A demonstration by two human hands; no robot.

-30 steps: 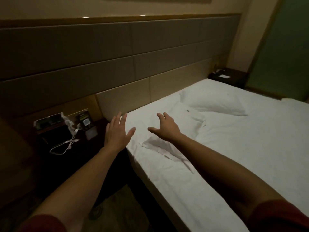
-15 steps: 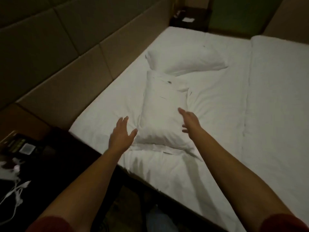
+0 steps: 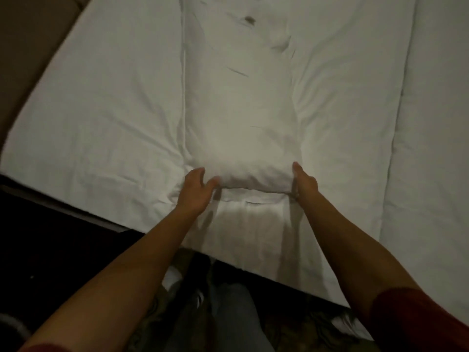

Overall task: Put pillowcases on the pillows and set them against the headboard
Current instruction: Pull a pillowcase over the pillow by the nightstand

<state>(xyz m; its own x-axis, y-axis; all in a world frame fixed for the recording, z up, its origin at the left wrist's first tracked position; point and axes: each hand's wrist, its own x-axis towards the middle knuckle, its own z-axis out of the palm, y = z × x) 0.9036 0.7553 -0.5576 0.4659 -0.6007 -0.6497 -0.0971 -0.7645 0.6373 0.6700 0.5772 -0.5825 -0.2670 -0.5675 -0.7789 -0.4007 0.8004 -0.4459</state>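
Observation:
A white pillow (image 3: 238,102) in its pillowcase lies lengthwise on the white bed sheet (image 3: 106,118), its near end facing me. My left hand (image 3: 196,189) is at the near left corner, fingers spread and thumb touching the pillow's edge. At the near right corner, my right hand (image 3: 303,181) is pressed edge-on against the pillow, thumb on top and fingers hidden low at the side. A loose flap of pillowcase (image 3: 253,199) lies flat between my wrists. The padded headboard (image 3: 30,34) runs along the upper left.
A thicker white duvet (image 3: 431,123) covers the right part of the bed. The mattress edge runs diagonally below my forearms. A dark nightstand (image 3: 50,237) stands at the left, and my legs (image 3: 228,313) and a patterned floor show at the bottom.
The view has tilted down and closer to the bed. Both hands have moved forward onto the pillow's near corners. The second pillow and the nightstand's clutter are out of view.

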